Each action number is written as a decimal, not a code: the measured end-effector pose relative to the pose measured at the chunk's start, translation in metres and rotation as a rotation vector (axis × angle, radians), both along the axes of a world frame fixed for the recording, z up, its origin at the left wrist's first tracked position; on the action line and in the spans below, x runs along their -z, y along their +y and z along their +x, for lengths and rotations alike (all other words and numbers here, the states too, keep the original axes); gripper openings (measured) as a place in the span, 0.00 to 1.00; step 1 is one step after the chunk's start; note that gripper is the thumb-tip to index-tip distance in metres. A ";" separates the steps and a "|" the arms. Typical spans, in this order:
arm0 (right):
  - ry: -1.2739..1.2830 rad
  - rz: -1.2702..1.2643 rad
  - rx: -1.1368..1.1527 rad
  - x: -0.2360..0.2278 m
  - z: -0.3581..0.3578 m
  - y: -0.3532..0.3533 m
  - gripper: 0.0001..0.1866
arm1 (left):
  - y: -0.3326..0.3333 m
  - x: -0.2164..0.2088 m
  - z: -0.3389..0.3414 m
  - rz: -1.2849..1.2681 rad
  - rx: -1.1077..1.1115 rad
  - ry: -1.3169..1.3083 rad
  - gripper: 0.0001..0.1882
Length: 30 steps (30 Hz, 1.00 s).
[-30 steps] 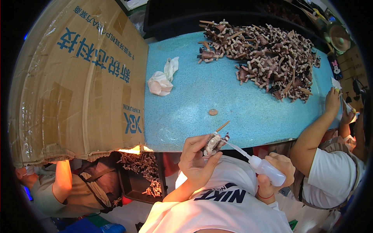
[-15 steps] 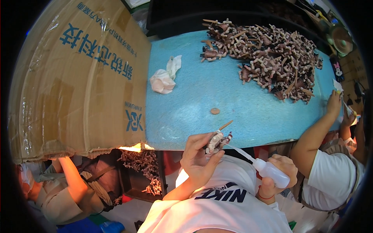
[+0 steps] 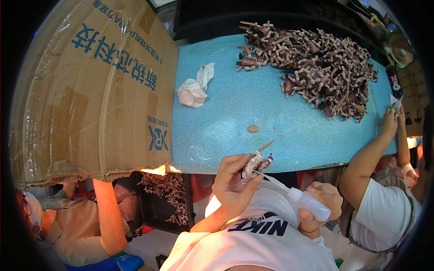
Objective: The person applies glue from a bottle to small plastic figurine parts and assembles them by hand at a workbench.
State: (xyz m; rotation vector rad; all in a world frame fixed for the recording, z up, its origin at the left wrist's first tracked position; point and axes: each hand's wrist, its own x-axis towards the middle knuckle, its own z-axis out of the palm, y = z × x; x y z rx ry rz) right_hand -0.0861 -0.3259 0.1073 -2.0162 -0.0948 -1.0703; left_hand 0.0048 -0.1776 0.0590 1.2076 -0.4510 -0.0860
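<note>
My left hand [image 3: 233, 181] pinches a small painted figurine [image 3: 253, 164], pale and dark brown, with a thin tan stick pointing up and right from it. My right hand [image 3: 323, 201] is wrapped round a translucent white squeeze bottle [image 3: 312, 204] with a long thin nozzle. The nozzle tip reaches the figurine near my left fingertips; whether it touches is too small to tell. Both hands are just off the near edge of the blue-covered table [image 3: 226, 122].
A heap of similar figurines [image 3: 316, 67] covers the table's far right. A pinkish oval piece [image 3: 253, 128] and a crumpled white tissue [image 3: 193, 90] lie nearer. A large cardboard box [image 3: 99, 99] stands left. A dark crate [image 3: 167, 198] holds more pieces. Co-workers sit at both sides.
My right hand has shifted slightly left with the bottle, bringing its nozzle farther across the figurine. The left co-worker's arm and the right co-worker's hands have moved.
</note>
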 end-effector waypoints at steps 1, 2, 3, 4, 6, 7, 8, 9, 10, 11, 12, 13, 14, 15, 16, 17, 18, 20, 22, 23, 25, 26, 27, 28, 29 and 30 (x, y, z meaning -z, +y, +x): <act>0.005 -0.018 -0.004 0.001 -0.001 -0.001 0.23 | 0.000 0.000 0.000 0.004 -0.001 -0.006 0.25; 0.011 -0.037 -0.009 0.002 -0.001 -0.001 0.22 | 0.000 0.001 0.000 0.004 -0.001 -0.006 0.25; 0.011 -0.037 -0.010 0.002 -0.001 -0.001 0.22 | 0.000 0.001 0.000 -0.001 0.001 0.002 0.25; 0.000 -0.038 -0.009 0.003 -0.001 -0.002 0.23 | 0.001 0.001 0.000 -0.005 0.003 0.009 0.25; -0.010 -0.040 -0.006 0.004 -0.002 -0.001 0.23 | 0.002 0.001 -0.001 0.004 0.007 0.008 0.25; -0.028 -0.024 0.016 0.004 -0.002 -0.001 0.23 | 0.001 0.001 -0.001 0.012 0.013 0.007 0.25; -0.047 -0.009 0.037 0.005 -0.003 -0.001 0.23 | 0.001 0.000 -0.001 0.011 0.015 0.007 0.25; -0.047 -0.008 0.039 0.007 -0.002 0.001 0.23 | -0.001 0.000 -0.001 -0.010 0.024 0.010 0.25; -0.094 0.067 0.099 0.010 -0.001 0.005 0.23 | -0.001 0.000 -0.001 -0.032 0.034 0.014 0.25; -0.142 0.142 0.159 0.012 -0.001 0.008 0.23 | -0.001 0.000 -0.001 -0.032 0.036 0.014 0.25; -0.141 0.142 0.158 0.011 -0.002 0.007 0.23 | -0.001 -0.001 -0.002 -0.038 0.048 0.030 0.24; -0.099 0.120 0.136 0.010 -0.004 0.004 0.23 | 0.000 -0.001 -0.002 -0.045 0.060 0.047 0.24; -0.057 0.098 0.114 0.010 -0.005 0.003 0.23 | 0.000 -0.001 -0.002 -0.044 0.058 0.048 0.24; -0.057 0.098 0.115 0.011 -0.004 0.004 0.23 | 0.000 -0.002 -0.002 -0.061 0.072 0.055 0.23; -0.076 0.094 0.125 0.012 -0.001 0.005 0.23 | 0.000 -0.002 -0.002 -0.077 0.085 0.062 0.23; -0.095 0.091 0.135 0.012 0.001 0.006 0.23 | -0.001 -0.002 -0.001 -0.076 0.084 0.063 0.23; -0.096 0.090 0.136 0.011 0.001 0.006 0.23 | -0.001 -0.004 -0.002 -0.089 0.092 0.064 0.23; -0.091 0.086 0.142 0.009 0.001 0.006 0.22 | -0.002 -0.006 -0.002 -0.102 0.101 0.065 0.23; -0.062 0.090 0.118 0.008 0.001 0.005 0.22 | -0.001 -0.005 -0.001 -0.101 0.102 0.071 0.23; -0.034 0.093 0.096 0.007 0.000 0.004 0.21 | 0.000 -0.004 -0.001 -0.101 0.101 0.071 0.23; -0.084 0.096 0.144 0.012 0.003 0.006 0.21 | 0.001 -0.002 -0.002 -0.037 0.085 0.072 0.22; -0.136 0.099 0.192 0.014 0.004 0.007 0.21 | -0.001 -0.003 -0.001 -0.038 0.087 0.072 0.22; -0.135 0.100 0.190 0.013 0.004 0.007 0.21 | -0.002 -0.005 -0.001 -0.070 0.085 0.071 0.22; -0.115 0.108 0.189 0.011 0.003 0.006 0.21 | -0.002 -0.006 -0.001 -0.103 0.083 0.069 0.22; -0.095 0.116 0.189 0.010 0.002 0.006 0.21 | -0.001 -0.005 -0.001 -0.102 0.081 0.069 0.22; -0.095 0.116 0.190 0.009 0.000 0.004 0.21 | 0.001 -0.003 -0.002 -0.078 0.079 0.073 0.22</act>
